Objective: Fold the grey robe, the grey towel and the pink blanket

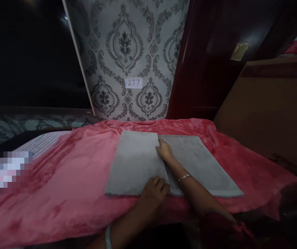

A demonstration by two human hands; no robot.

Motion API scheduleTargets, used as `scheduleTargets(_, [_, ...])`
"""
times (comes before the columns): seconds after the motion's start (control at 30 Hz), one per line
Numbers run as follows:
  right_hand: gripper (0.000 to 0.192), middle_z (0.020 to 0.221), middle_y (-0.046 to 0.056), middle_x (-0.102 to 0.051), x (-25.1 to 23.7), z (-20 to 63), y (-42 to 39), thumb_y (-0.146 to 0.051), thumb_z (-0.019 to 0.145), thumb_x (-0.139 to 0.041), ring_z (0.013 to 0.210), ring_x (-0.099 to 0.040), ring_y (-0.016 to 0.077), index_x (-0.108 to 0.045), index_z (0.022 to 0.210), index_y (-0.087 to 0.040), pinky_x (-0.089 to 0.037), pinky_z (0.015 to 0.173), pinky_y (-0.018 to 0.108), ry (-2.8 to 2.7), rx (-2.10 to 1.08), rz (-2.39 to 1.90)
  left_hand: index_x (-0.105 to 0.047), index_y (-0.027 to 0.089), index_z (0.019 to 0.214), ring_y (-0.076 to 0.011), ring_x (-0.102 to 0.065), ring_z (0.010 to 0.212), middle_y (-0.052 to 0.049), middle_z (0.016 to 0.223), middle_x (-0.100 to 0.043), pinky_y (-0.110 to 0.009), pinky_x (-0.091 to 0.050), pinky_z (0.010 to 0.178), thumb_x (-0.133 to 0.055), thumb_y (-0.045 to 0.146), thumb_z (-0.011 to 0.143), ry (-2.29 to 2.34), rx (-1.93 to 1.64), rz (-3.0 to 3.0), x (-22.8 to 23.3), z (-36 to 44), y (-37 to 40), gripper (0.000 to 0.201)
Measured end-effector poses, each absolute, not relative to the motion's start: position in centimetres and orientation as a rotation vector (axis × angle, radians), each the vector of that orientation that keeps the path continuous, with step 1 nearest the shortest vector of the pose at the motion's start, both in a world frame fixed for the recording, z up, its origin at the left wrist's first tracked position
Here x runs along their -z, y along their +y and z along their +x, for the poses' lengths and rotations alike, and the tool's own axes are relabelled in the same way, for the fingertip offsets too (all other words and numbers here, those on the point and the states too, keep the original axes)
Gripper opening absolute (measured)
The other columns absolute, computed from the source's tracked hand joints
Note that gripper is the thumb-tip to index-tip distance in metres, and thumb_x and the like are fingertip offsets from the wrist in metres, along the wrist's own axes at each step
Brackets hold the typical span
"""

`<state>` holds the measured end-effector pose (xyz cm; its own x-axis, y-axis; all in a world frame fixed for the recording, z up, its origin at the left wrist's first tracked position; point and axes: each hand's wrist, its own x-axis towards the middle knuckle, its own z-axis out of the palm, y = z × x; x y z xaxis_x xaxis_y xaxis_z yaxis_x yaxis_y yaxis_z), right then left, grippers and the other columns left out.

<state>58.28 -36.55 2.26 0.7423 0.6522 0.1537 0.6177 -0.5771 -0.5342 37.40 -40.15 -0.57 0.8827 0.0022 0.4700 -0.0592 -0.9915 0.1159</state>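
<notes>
A grey towel-like cloth (138,162) lies on a pink plush blanket. Its left part forms a flat panel whose right edge laps over the grey layer (200,162) on the right. My right hand (164,150), with a thin bangle on the wrist, has its thumb and fingers closed on the far part of that edge. At the near end of the same edge, my left hand (155,188) has its fingers curled over the cloth's corner. The undersides of both hands are hidden.
The pink blanket (86,166) covers the surface, rumpled at the back. Behind it are patterned wallpaper (124,45) with a "277" label (133,82) and a large dark screen (31,55). A cardboard box (267,114) stands at the right. Striped fabric (47,140) shows at the left.
</notes>
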Motion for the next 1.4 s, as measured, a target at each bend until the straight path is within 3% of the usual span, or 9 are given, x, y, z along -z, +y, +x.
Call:
scheduleTargets(0.07, [0.063, 0.145, 0.018, -0.051, -2.7, 57.3, -36.7, -0.025, 0.094, -0.056, 0.132, -0.050, 0.0290, -0.038, 0.153, -0.015, -0.040, 0.108, 0.038, -1.096, 0.019, -2.388, -0.063, 0.019, 0.112, -0.0238, -0.062, 0.102, -0.011, 0.109, -0.068, -0.041, -0.053, 0.091, -0.055, 0.020, 0.091, -0.091, -0.776, 2.800, -0.7, 35.9, -38.7, 0.023])
scheduleTargets(0.17, [0.065, 0.163, 0.012, -0.027, -2.6, 55.1, -36.8, -0.038, 0.097, -0.054, 0.148, -0.026, 0.0311, -0.033, 0.156, -0.023, -0.028, 0.117, 0.048, -1.529, 0.129, -2.310, -0.061, 0.019, 0.128, -0.0272, -0.059, 0.120, -0.013, 0.127, -0.066, -0.048, -0.047, 0.104, -0.049, 0.023, 0.093, 0.116, -0.852, 2.844, -1.7, 33.7, -34.8, 0.037])
scheduleTargets(0.3, [0.063, 0.167, 0.003, -0.014, -1.1, 52.7, -37.4, -0.054, 0.101, -0.042, 0.153, -0.007, 0.0311, -0.026, 0.158, -0.033, -0.012, 0.120, 0.060, -1.944, -0.061, -2.194, -0.052, 0.017, 0.144, -0.0377, -0.040, 0.142, -0.018, 0.152, -0.047, -0.062, -0.034, 0.114, -0.056, 0.040, 0.091, 0.526, -0.583, 3.012, -0.2, 32.0, -30.5, 0.057])
scheduleTargets(0.43, [0.063, 0.167, 0.002, -0.012, -0.6, 52.3, -37.8, -0.057, 0.102, -0.038, 0.153, -0.003, 0.0296, -0.024, 0.158, -0.033, -0.008, 0.121, 0.059, -1.958, -0.153, -2.192, -0.049, 0.020, 0.147, -0.0384, -0.035, 0.145, -0.017, 0.156, -0.040, -0.063, -0.031, 0.115, -0.054, 0.047, 0.092, 0.563, -0.426, 2.976, 1.0, 31.3, -29.5, 0.061])
scheduleTargets(0.6, [0.064, 0.166, 0.009, -0.018, -2.3, 51.9, -37.6, -0.057, 0.101, -0.040, 0.153, -0.009, 0.0291, -0.031, 0.157, -0.027, -0.010, 0.121, 0.057, -2.029, -0.218, -2.073, -0.061, 0.020, 0.135, -0.0267, -0.055, 0.132, -0.013, 0.141, -0.059, -0.048, -0.042, 0.112, -0.034, 0.041, 0.100, 0.417, -0.502, 2.724, -2.6, 31.9, -26.4, 0.049])
scheduleTargets(0.73, [0.067, 0.164, 0.009, -0.023, -2.8, 50.0, -37.4, -0.061, 0.099, -0.044, 0.153, -0.011, 0.0268, -0.033, 0.156, -0.028, -0.006, 0.122, 0.056, -2.233, -0.247, -1.788, -0.049, 0.026, 0.147, -0.0206, -0.039, 0.144, -0.006, 0.154, -0.047, -0.046, -0.028, 0.121, -0.025, 0.044, 0.103, 0.185, -0.469, 2.675, -5.3, 35.7, -21.5, 0.053])
scheduleTargets(0.83, [0.068, 0.165, 0.007, -0.021, -2.0, 48.8, -37.5, -0.062, 0.098, -0.046, 0.153, -0.010, 0.0272, -0.031, 0.156, -0.031, -0.002, 0.121, 0.057, -2.289, -0.294, -1.709, -0.041, 0.030, 0.151, -0.0249, -0.024, 0.151, -0.005, 0.161, -0.033, -0.055, -0.016, 0.123, -0.032, 0.046, 0.101, 0.197, -0.221, 2.836, -4.7, 39.6, -18.8, 0.053])
scheduleTargets(0.97, [0.070, 0.167, 0.004, -0.012, -1.1, 48.6, -37.7, -0.063, 0.098, -0.045, 0.153, -0.003, 0.0265, -0.024, 0.158, -0.033, 0.001, 0.122, 0.055, -2.244, -0.368, -1.735, -0.032, 0.030, 0.155, -0.0318, -0.017, 0.153, -0.008, 0.164, -0.025, -0.063, -0.011, 0.120, -0.038, 0.050, 0.099, 0.323, -0.045, 3.008, -1.9, 42.5, -17.1, 0.060])
scheduleTargets(1.4, [0.074, 0.167, 0.003, -0.012, -1.6, 48.0, -41.0, -0.055, 0.099, -0.048, 0.153, 0.002, 0.0230, -0.015, 0.160, -0.030, 0.002, 0.123, 0.050, -2.318, -0.534, -1.543, -0.032, 0.031, 0.155, -0.0312, -0.019, 0.152, -0.007, 0.164, -0.026, -0.063, -0.014, 0.120, -0.038, 0.054, 0.098, 0.298, -0.105, 2.993, -1.2, 42.2, -16.9, 0.061])
